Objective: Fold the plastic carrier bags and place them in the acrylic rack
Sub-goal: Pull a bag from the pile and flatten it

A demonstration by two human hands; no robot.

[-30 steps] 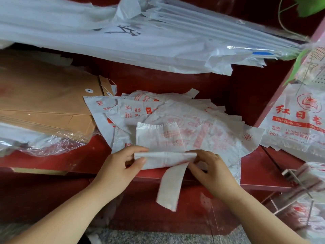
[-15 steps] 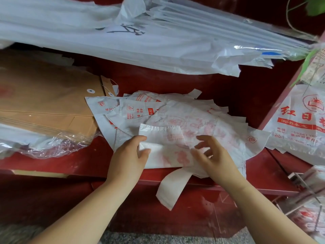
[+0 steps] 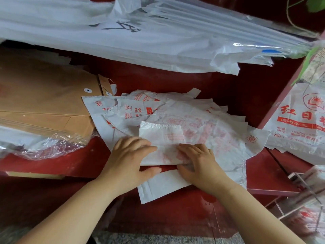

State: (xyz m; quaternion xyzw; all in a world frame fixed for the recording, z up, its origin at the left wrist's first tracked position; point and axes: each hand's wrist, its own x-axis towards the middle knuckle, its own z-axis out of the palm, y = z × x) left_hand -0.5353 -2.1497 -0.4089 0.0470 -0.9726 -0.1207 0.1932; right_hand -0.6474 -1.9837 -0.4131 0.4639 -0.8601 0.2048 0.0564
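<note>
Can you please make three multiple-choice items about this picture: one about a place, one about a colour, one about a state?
1. Where do the brown envelopes lie, seen from the bag being folded?
A. to its left
B. to its right
C. on top of it

2. What colour is the print on the loose carrier bags?
A. blue
B. green
C. red

3. What are the two hands doing to the bag being folded?
A. lifting it into the air
B. pressing it flat on the shelf
C. not touching it

Answers: 1 A, the envelopes lie at the left edge of the view. 2 C, the print and logos are red on white. 3 B, the left hand and the right hand lie palm down on the bag, on the red shelf.
</note>
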